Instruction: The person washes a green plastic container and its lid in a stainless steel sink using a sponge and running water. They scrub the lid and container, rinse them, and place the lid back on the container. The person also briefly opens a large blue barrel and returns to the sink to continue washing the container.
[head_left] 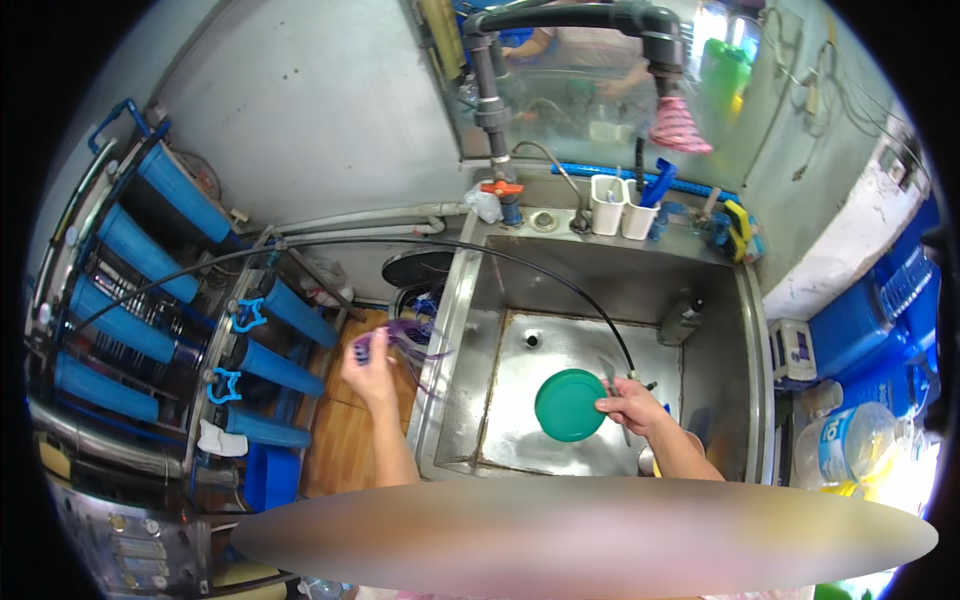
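Note:
Above the floor left of the sink, my left hand (370,372) is closed on a purple, see-through strip of thin plastic (408,338). Its loose ends are blurred and hang beside a bin (413,302) stuffed with dark and bluish waste. Inside the steel sink (520,368), my right hand (634,406) pinches the edge of a round green plastic lid or plate (570,406). A thin metal piece, perhaps a utensil, shows by those fingers; its kind is unclear. Partly under my right forearm lie a metal cup (652,462) and something yellowish.
A black hose (540,265) arches from the left into the sink. A bottle (682,322) stands in its back right corner. White holders (608,206), a faucet (580,222) and an orange-handled valve (502,188) line the back ledge. Blue filter housings (280,365) stand left; a large plastic bottle (845,445) is right.

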